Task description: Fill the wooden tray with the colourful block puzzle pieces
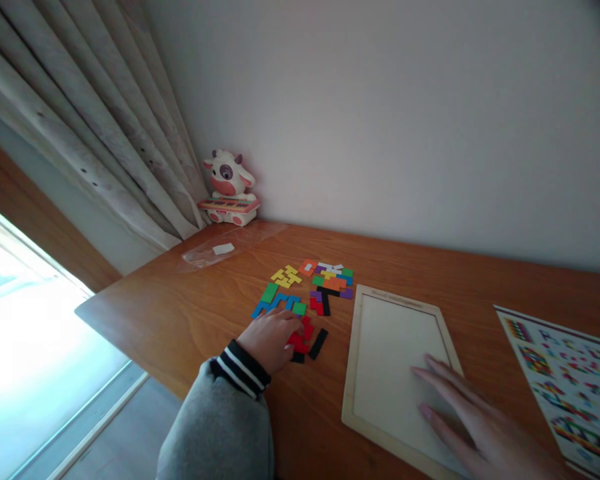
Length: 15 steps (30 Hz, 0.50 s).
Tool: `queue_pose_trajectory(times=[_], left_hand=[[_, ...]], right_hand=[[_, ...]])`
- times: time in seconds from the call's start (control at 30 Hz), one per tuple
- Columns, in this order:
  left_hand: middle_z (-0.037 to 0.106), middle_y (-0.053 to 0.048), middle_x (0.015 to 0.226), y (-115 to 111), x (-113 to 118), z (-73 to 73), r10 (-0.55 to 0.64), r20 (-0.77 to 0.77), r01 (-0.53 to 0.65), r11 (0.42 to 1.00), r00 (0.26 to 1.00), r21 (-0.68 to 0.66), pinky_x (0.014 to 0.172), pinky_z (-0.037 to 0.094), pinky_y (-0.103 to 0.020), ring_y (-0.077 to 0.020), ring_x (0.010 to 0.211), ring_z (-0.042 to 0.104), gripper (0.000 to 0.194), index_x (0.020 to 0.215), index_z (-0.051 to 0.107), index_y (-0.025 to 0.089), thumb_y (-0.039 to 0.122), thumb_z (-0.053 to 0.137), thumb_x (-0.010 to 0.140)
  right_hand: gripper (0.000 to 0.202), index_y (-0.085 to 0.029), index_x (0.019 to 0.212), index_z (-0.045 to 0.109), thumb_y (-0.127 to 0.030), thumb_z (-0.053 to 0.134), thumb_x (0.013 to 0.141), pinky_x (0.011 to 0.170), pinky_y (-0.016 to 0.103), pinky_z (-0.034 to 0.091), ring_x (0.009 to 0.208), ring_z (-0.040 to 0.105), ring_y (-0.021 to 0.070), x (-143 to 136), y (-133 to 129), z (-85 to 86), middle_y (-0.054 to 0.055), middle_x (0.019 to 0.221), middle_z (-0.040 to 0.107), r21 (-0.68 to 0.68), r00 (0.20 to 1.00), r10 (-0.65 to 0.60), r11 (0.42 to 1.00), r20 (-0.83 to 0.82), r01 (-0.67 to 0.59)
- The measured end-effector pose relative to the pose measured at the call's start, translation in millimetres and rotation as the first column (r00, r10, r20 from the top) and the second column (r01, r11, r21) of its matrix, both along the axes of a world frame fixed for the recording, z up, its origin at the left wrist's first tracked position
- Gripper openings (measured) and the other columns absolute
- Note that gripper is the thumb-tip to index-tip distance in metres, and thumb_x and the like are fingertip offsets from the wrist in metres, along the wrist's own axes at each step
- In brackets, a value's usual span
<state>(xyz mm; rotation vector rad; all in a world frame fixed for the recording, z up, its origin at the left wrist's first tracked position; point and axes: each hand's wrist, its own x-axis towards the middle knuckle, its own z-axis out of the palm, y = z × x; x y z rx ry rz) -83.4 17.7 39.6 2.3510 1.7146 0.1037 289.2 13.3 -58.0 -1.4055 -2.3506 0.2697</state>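
Note:
My left hand (273, 337) rests over red pieces (300, 345) at the near end of a spread of colourful flat puzzle pieces; its fingertips are partly hidden, and whether it grips one is unclear. A black bar (319, 344) lies just right of it. Blue (280, 301), green (270, 292) and yellow pieces (287, 276) lie beyond. My right hand (460, 407), slightly blurred, is over the lower right of a pale wooden tray (351, 373), fingers apart and holding nothing. No pieces show inside the tray.
A printed pattern sheet (570, 380) lies on the wooden table (205, 320) at the right. At the back left are a cow toy with a keyboard (230, 190) and a clear plastic bag (200, 257). A curtain (95, 113) hangs at the left.

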Motion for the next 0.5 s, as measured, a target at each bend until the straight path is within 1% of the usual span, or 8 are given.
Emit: queue_pose_trajectory(times=[0.1,0.2,0.3,0.4,0.5], left_hand=[[0.066,-0.006,0.115,0,6,-3.0,-0.005,-0.010,0.006,1.000,1.000,0.025,0.097,0.048,-0.039,-0.0261,0.111,0.060,0.022,0.101,0.069,0.024,0.020,0.059,0.081],[0.067,-0.006,0.112,0,10,-1.3,-0.025,-0.047,0.027,0.999,0.999,0.044,0.095,0.049,-0.040,-0.0258,0.108,0.061,0.021,0.101,0.069,0.023,0.019,0.055,0.086],[0.068,-0.006,0.109,-1,14,4.6,-0.060,-0.069,0.063,0.997,0.996,0.049,0.094,0.049,-0.039,-0.0253,0.105,0.063,0.022,0.100,0.069,0.023,0.018,0.054,0.085],[0.069,-0.005,0.105,0,17,9.2,-0.084,-0.052,0.087,0.995,0.995,0.042,0.092,0.049,-0.037,-0.0245,0.103,0.064,0.020,0.098,0.070,0.024,0.020,0.057,0.083],[0.070,-0.004,0.101,1,21,6.8,-0.113,-0.042,0.115,0.992,0.993,0.048,0.090,0.050,-0.035,-0.0239,0.100,0.064,0.015,0.094,0.068,0.023,0.022,0.058,0.084]], right_hand=[[0.049,-0.028,0.130,0.062,-0.052,0.044,0.092,0.101,0.050,0.051,0.125,0.056,0.0323,-2,-3,4.1,0.006,0.142,0.055,0.011,1.000,0.010,1.000,-0.001,-0.010],[0.048,-0.027,0.129,0.064,-0.049,0.040,0.094,0.101,0.049,0.052,0.124,0.057,0.0313,-4,-4,8.8,0.007,0.140,0.056,0.022,1.000,0.017,1.000,-0.001,-0.017],[0.049,-0.026,0.129,0.064,-0.049,0.040,0.093,0.099,0.051,0.053,0.123,0.057,0.0320,-5,-6,9.6,0.007,0.140,0.056,0.030,1.000,0.020,0.999,0.013,-0.020],[0.049,-0.027,0.130,0.062,-0.050,0.041,0.092,0.099,0.053,0.053,0.123,0.057,0.0330,-4,-9,6.9,0.007,0.140,0.056,0.044,1.000,0.017,0.999,0.024,-0.018],[0.047,-0.031,0.131,0.062,-0.049,0.043,0.093,0.099,0.054,0.052,0.125,0.056,0.0337,-2,-10,3.6,0.005,0.141,0.055,0.063,0.999,0.019,0.998,0.035,-0.021]])
